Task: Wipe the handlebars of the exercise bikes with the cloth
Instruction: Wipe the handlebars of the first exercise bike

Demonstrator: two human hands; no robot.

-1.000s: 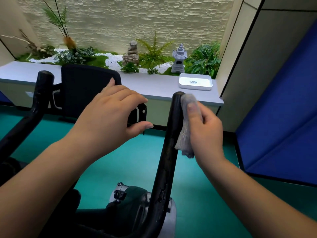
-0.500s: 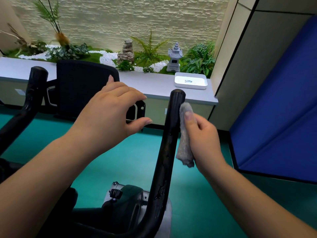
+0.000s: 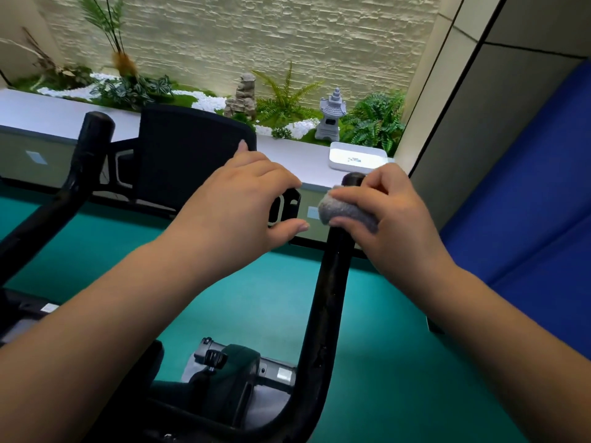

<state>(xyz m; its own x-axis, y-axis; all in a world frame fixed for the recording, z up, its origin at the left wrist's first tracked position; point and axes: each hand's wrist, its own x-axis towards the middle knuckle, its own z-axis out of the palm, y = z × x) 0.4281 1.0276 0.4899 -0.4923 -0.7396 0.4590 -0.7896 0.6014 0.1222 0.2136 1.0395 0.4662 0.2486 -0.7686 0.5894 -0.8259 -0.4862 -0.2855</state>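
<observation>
The exercise bike's black right handlebar (image 3: 331, 282) rises from the lower middle to a rounded tip near the ledge. My right hand (image 3: 396, 215) is closed around its top with a grey cloth (image 3: 347, 211) bunched between fingers and bar. The left handlebar (image 3: 80, 174) stands untouched at the left. My left hand (image 3: 236, 209) hovers between the bars in front of the black console (image 3: 192, 155), fingers curved and apart, holding nothing.
A grey ledge (image 3: 57, 113) runs across the back with a white tray (image 3: 359, 156), a stone lantern (image 3: 332, 118) and plants. A blue padded panel (image 3: 527, 219) stands at the right. The floor (image 3: 224, 308) is teal. The bike's body (image 3: 236, 378) sits below.
My right hand has slid the cloth up from the right side of the bar and now wraps it around the top. My left hand has stayed in place.
</observation>
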